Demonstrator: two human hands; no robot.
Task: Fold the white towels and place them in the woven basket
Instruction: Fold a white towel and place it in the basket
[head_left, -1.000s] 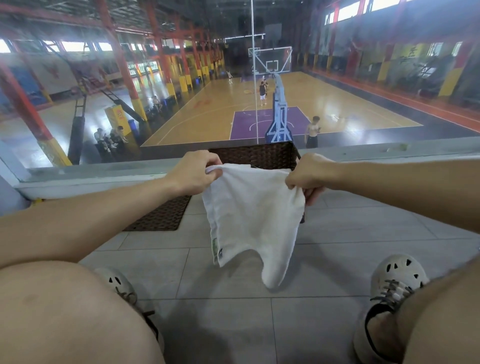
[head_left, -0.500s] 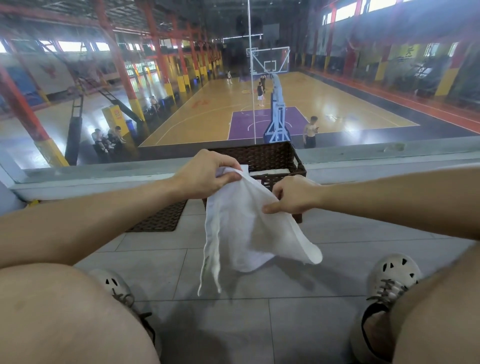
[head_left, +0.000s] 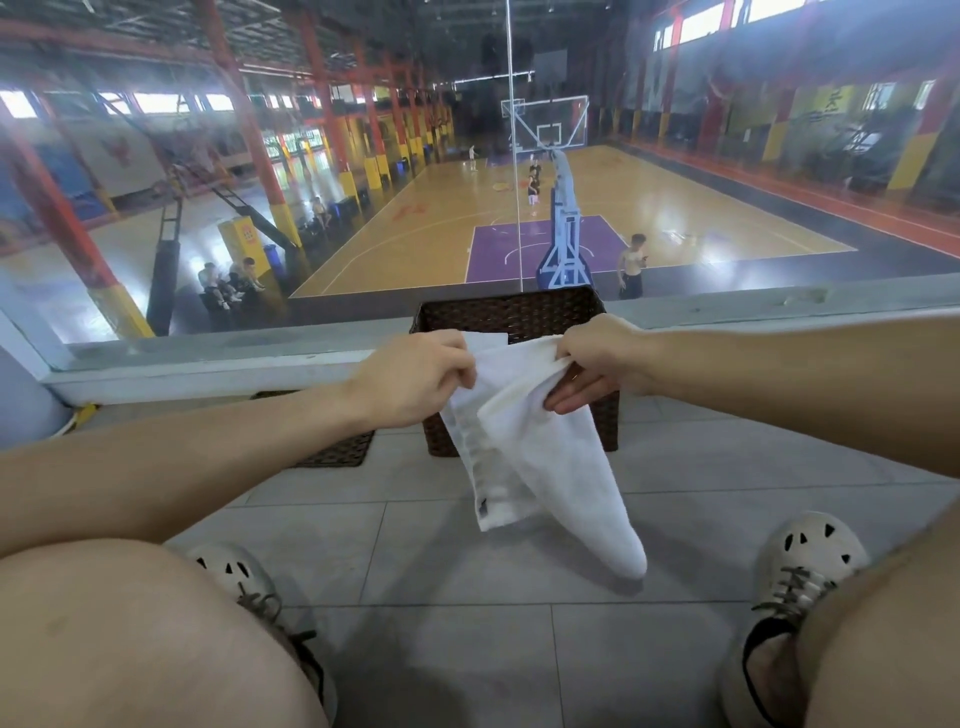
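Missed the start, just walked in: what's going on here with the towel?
A seated person holds a white towel up off the floor with both hands. The left hand and the right hand each grip its upper edge. The towel hangs loose and bunched, not yet folded flat. The woven basket stands on the tiled floor right behind it, by the window ledge.
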